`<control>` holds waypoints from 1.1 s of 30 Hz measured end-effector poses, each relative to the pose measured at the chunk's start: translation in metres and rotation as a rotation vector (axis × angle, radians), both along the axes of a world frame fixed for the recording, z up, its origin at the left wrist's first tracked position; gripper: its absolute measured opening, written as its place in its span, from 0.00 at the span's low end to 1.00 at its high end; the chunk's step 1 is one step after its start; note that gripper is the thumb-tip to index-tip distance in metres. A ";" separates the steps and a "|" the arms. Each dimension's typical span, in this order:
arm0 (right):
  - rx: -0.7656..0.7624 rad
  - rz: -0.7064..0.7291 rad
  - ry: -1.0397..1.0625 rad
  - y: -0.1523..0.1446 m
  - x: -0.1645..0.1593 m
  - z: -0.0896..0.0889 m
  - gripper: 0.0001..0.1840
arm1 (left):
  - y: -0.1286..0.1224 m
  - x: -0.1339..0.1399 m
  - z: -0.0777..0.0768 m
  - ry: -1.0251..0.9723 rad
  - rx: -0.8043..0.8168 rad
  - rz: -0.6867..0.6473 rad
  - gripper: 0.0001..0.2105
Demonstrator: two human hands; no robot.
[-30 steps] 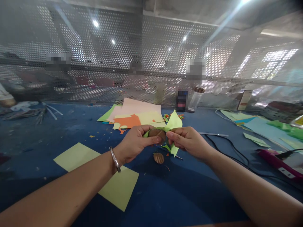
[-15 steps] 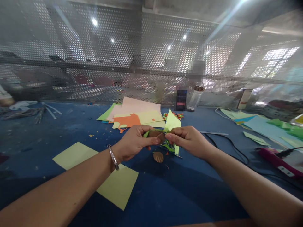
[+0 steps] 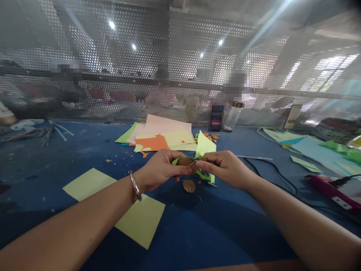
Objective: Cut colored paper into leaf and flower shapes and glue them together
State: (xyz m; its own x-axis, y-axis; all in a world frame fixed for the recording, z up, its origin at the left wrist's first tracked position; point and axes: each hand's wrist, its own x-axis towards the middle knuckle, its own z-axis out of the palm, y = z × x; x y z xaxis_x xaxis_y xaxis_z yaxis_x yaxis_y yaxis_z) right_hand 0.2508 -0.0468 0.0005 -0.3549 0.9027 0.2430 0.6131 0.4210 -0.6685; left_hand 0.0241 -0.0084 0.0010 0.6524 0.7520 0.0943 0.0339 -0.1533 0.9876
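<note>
My left hand is closed on a brown oval piece of cardboard, thumb on its face and fingers behind. Green paper shows along the cardboard's left edge. My right hand pinches at the right end of the cardboard; what lies between its fingertips is hidden. Just behind the hands a bright yellow-green sheet stands up, with cut green scraps below it. A second ridged brown oval lies on the blue table under my hands. Beside it is a thin metal tip.
Pale green squares lie under my left forearm. Behind the hands are stacked coloured sheets, orange paper and small folded pieces. A glass bottle stands by the perforated screen. Cables and a magenta power strip lie right.
Both hands stay almost in place. The cardboard between them has tilted slightly, and the yellow-green sheet behind has shifted a little.
</note>
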 end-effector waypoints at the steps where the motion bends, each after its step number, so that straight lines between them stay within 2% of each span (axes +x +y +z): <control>1: 0.002 0.005 -0.008 0.000 0.000 0.000 0.29 | 0.000 0.000 0.001 0.011 -0.001 -0.010 0.08; 18: 0.063 0.014 -0.092 -0.001 -0.001 -0.001 0.28 | 0.001 -0.001 0.001 0.126 0.001 -0.048 0.07; 33: 0.040 0.017 -0.115 -0.002 -0.001 -0.003 0.26 | 0.005 -0.001 -0.003 0.209 0.014 -0.072 0.10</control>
